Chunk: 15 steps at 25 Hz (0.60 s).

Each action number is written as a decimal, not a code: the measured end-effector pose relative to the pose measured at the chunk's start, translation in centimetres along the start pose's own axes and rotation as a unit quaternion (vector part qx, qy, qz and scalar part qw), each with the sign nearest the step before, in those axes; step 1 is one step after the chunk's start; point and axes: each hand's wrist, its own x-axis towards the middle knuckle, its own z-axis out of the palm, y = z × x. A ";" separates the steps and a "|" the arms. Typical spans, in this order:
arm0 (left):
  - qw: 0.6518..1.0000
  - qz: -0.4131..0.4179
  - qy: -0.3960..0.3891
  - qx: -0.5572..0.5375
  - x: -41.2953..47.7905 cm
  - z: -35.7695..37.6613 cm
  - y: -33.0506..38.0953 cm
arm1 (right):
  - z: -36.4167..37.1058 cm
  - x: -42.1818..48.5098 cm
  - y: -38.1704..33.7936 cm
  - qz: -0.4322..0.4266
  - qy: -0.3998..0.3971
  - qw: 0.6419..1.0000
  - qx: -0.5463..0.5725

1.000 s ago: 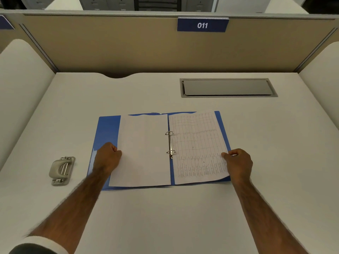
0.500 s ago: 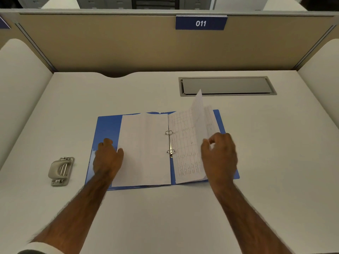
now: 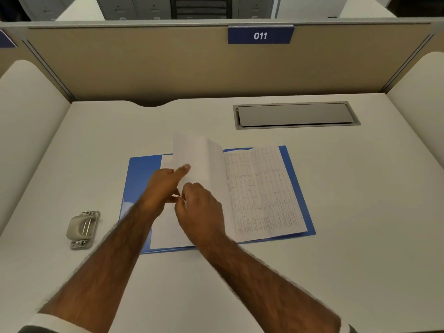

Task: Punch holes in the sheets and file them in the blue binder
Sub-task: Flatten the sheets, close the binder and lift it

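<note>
Two hands meet at the centre of the frame over an open blue binder (image 3: 144,174) that lies flat on the white desk (image 3: 360,188). The right hand (image 3: 201,212) has its grip pinched on the lower edge of a white sheet (image 3: 199,159) that stands raised and curved above the binder's middle, blank side toward the camera. The left hand (image 3: 163,188) sits just left of it, touching the same sheet; its forefinger is stretched up along the paper, the other fingers curl in near the right thumb, and whether they actually clamp the paper cannot be told. Under the hands a blank page (image 3: 165,234) lies on the binder's left half. On the right half lies a printed page (image 3: 262,191) ruled as a table of rows and columns, with lines of fine text near its lower edge; none of it is legible. The binder's rings are hidden behind the raised sheet and the hands.

At lower left, well apart from the binder, a grey hole punch (image 3: 83,229) rests on the desk. At upper right a grey hatch (image 3: 295,115) is set into the desk. On the beige partition (image 3: 144,68) at the top, a dark blue plate (image 3: 260,34) reads "011" in white.
</note>
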 end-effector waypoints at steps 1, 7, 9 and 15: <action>1.000 0.005 0.012 0.007 0.4 -0.1 -0.4 | 0.4 -0.1 0.1 -0.009 -0.008 1.000 0.003; 0.993 0.011 0.079 0.086 1.9 -1.6 -2.1 | -1.0 -1.1 4.9 -0.004 0.001 1.000 0.023; 0.991 0.017 0.095 0.094 2.3 -2.4 -2.6 | -2.1 -1.9 9.4 0.054 0.040 0.998 0.009; 0.974 0.035 0.126 0.185 3.6 -3.7 -4.8 | -5.9 -5.2 18.3 0.263 0.089 0.951 -0.138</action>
